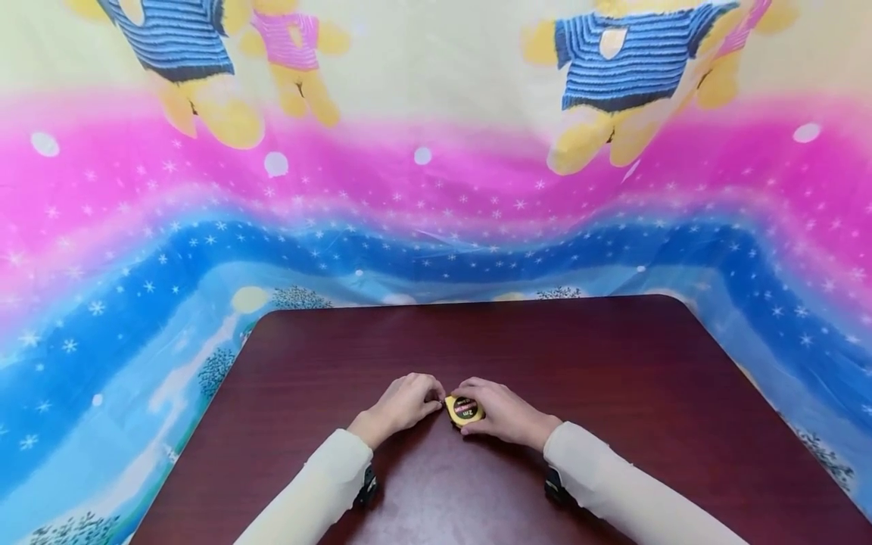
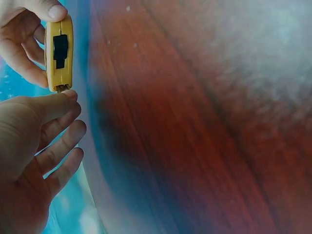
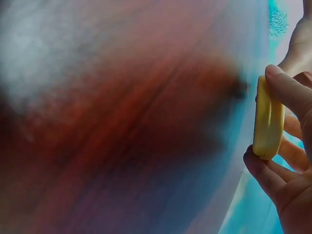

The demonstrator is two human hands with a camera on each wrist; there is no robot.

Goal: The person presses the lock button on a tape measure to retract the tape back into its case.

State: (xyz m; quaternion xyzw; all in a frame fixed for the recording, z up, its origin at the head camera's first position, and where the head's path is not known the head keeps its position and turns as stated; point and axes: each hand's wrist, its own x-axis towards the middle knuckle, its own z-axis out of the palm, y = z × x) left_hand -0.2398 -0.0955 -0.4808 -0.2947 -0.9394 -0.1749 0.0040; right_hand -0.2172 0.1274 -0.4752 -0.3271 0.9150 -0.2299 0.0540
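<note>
A yellow tape measure (image 1: 467, 409) with a dark round label reading 2m is held just above the table or against it; I cannot tell which. My right hand (image 1: 509, 412) grips its case between thumb and fingers, from the right side. In the left wrist view, a black slide button (image 2: 60, 48) shows on the edge of the case. My left hand (image 1: 403, 405) is at the case's left corner, its thumb and forefinger pinching the metal end of the blade (image 2: 63, 88) at the mouth. Almost no blade shows outside the case.
A dark red-brown wooden table (image 1: 436, 348) with rounded corners lies under both hands. Behind it and at both sides hangs a colourful cloth (image 1: 436, 182) with bears and snowflakes. Dark wrist straps (image 1: 366, 487) show beneath the pale sleeves (image 1: 320, 477).
</note>
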